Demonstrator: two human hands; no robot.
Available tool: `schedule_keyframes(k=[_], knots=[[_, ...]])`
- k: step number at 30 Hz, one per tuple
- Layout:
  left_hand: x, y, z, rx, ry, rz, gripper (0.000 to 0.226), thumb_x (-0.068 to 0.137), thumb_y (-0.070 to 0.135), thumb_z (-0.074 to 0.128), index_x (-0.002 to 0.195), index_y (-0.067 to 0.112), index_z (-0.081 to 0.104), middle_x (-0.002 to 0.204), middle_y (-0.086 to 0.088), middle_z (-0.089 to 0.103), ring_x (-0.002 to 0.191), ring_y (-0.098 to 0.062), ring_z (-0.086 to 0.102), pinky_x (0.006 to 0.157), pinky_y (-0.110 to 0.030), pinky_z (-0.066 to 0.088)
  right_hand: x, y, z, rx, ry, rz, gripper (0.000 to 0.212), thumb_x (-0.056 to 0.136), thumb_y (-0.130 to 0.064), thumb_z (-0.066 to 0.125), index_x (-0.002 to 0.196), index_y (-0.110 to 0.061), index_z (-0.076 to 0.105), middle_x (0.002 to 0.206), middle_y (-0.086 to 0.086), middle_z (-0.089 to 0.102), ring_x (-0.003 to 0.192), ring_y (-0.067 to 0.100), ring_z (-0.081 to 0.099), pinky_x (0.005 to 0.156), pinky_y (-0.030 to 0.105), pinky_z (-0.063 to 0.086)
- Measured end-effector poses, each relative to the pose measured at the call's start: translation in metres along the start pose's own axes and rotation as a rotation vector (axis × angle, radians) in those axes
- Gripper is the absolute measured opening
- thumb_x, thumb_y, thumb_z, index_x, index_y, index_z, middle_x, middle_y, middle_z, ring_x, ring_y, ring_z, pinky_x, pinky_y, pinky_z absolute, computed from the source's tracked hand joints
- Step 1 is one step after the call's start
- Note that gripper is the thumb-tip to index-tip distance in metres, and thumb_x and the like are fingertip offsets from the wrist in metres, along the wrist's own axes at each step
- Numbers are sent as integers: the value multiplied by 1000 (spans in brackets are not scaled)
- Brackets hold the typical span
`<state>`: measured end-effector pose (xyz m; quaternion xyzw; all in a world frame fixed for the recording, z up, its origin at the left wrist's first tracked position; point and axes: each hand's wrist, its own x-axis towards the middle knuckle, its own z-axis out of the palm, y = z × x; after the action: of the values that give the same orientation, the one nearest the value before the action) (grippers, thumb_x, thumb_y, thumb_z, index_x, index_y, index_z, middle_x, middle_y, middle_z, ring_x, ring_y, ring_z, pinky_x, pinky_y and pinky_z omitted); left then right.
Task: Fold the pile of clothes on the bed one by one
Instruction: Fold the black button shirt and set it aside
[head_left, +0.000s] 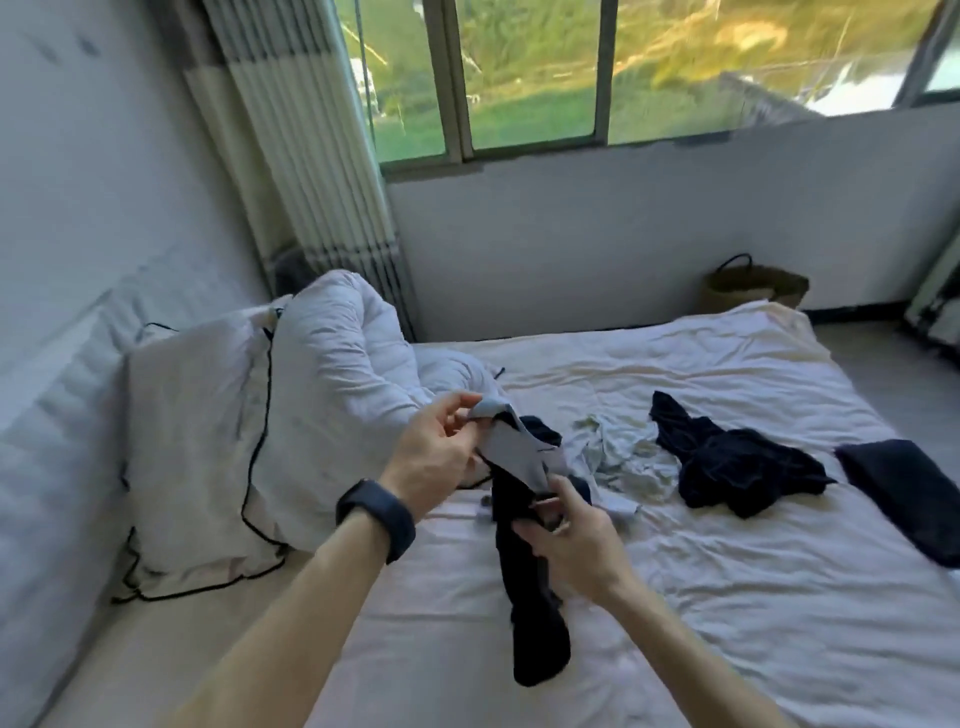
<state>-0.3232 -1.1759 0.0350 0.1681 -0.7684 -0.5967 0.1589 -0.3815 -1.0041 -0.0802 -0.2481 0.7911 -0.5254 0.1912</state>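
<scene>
1. Grip state: the left hand (436, 457) pinches the pale upper edge of the held garment (530, 597) between thumb and fingertips. The right hand (576, 540) curls its fingers round the dark cloth just below that pinch. Neither hand is spread.
2. Garment location: the top is lifted off the bed between the two hands. The dark lower length trails below the grip and lies twisted on the bed sheet (753, 623).
3. Fault risk: the pinch takes only a narrow edge, so it may slip if the cloth is shaken out. The twisted tail would likely carry into the fold unless it is straightened first.
4. Fault risk: the wristband (376, 519) sits just behind the left-hand pinch and could snag loose cloth.
5. Obstruction: a pale crumpled garment (618, 457) lies just beyond the grip and takes up the nearest flat space. Spreading the held garment there may drag it along.
6. Right of the grip: a dark crumpled garment (737, 467), then a flat dark folded piece (904, 488) well apart.
7. Left of the grip: a pillow (192, 441) and a bunched duvet (332, 374).
8. Far beyond the grip: a basket (753, 288) on the floor, a curtain (311, 156) and a window (519, 78).
</scene>
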Motion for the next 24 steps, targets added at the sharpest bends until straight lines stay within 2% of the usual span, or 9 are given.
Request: schedule_keyframes(k=[2,6,8,12,17,19,21,23,24], knots=[[-26,22,-25,-30,43,20,21,99,-2,53,103,15,63,89,-10,60,74,-17,55,54,-17,47,-11,-45,9,-22,53,-11,20,94,-16,69,88,-35,71,79,-3,75,61,13,72,68,52,59],[-81,31,-68,-114,147,66,15,98,15,62,106,27,59,99,3,65,86,-7,62,66,-14,50,-34,-132,14,150,199,-13,21,103,-9,52,83,-11,60,77,10,71,62,16,75,63,41,62],[-110,13,-78,-74,220,87,35,90,32,72,118,26,52,109,4,61,97,-5,61,75,-10,48,-45,-171,13,359,278,-5,22,104,-5,50,84,-11,58,79,8,70,59,12,73,54,23,57],[-180,-36,-60,172,131,28,87,59,81,67,129,37,40,120,15,52,111,-6,54,97,-25,45,-64,-232,11,543,364,-90,16,102,-3,48,90,-7,59,80,11,72,64,12,74,55,19,55],[-206,-51,-10,522,89,12,59,76,56,73,122,24,55,118,0,61,111,-24,59,84,-35,48,-87,-277,-8,685,428,-141,19,103,0,45,88,-7,54,82,12,67,58,11,72,55,19,56],[-197,-38,-10,496,193,63,27,92,42,65,102,17,64,103,-10,69,100,-34,63,71,-36,42,-94,-277,-30,665,486,-174,18,104,0,44,90,-10,52,86,12,67,58,9,71,56,19,57],[-181,-12,-26,434,229,126,33,93,45,60,89,13,68,86,-16,71,85,-37,66,63,-35,36,-100,-263,-66,596,584,-158,17,102,-3,46,90,-14,50,90,10,66,59,7,71,59,21,58],[-166,20,-47,421,222,212,41,84,50,56,86,12,72,75,-13,71,75,-31,67,63,-35,42,-110,-234,-103,401,633,-77,15,91,-25,61,101,-17,54,101,8,67,74,12,74,76,32,62],[-157,37,-56,413,207,255,39,80,50,56,85,15,73,72,-8,71,73,-27,67,65,-35,46,-115,-215,-119,251,622,-19,44,80,-42,68,115,-19,55,109,6,68,88,18,74,88,40,60]])
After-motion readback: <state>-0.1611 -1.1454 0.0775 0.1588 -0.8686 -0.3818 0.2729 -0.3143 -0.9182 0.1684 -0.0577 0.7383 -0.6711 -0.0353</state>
